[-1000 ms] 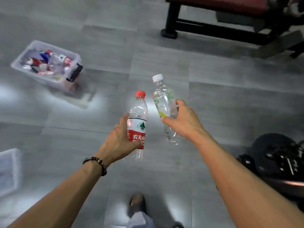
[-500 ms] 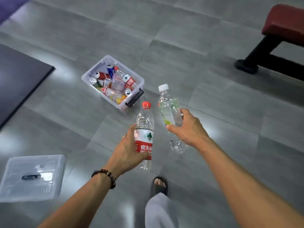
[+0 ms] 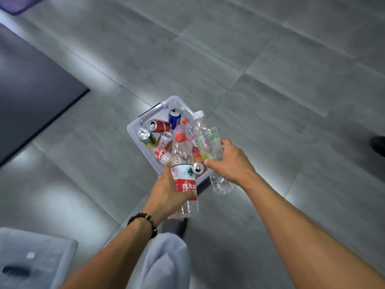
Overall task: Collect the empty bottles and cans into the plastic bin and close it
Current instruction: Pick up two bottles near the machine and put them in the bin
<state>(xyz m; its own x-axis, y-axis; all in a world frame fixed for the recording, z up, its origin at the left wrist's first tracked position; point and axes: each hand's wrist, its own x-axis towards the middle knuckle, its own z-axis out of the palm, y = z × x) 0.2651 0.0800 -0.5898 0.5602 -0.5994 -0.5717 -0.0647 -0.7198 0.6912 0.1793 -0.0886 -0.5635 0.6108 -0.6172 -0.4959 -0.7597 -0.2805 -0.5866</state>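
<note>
A clear plastic bin stands open on the grey floor, holding several cans and bottles, among them a red can and a blue can. My left hand grips a red-capped bottle with a red and white label, held upright over the bin's near edge. My right hand grips a white-capped clear bottle with a green label, tilted over the bin's right side. The bin's lid lies on the floor at the lower left.
A dark mat covers the floor at the left. My trouser leg and a dark shoe are below the bin. A black object shows at the right edge.
I have walked up to the bin; it now lies directly under both bottles. The bench has left the view. Both hands still hold their bottles.
</note>
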